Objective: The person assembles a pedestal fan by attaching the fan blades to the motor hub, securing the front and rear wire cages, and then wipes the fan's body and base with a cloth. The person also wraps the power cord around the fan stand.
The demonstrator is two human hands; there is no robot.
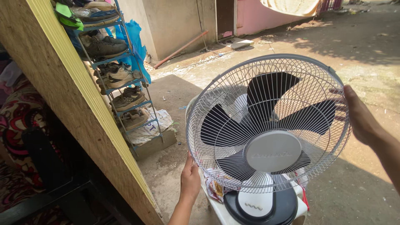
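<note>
Head view: I've got the table fan [266, 137] by its white wire guard [233, 83], one hand on each side. My left hand [190, 180] is clasped on the guard's lower-left rim, fingers wrapped behind it, so I can't tell how tightly. My right hand [359, 118] is spread flat against the right rim, not closed round anything. The fan stands upright, its dark base [261, 207] on a white plastic stool [221, 212] with cloth [216, 187] under it. Shoe rack [121, 83] is well left of the fan, wooden board [79, 104] further left. Looks like I'm steadying or aiming the head. Any turn wants even pressure on both rims; the stool perch looks tippy.
</note>
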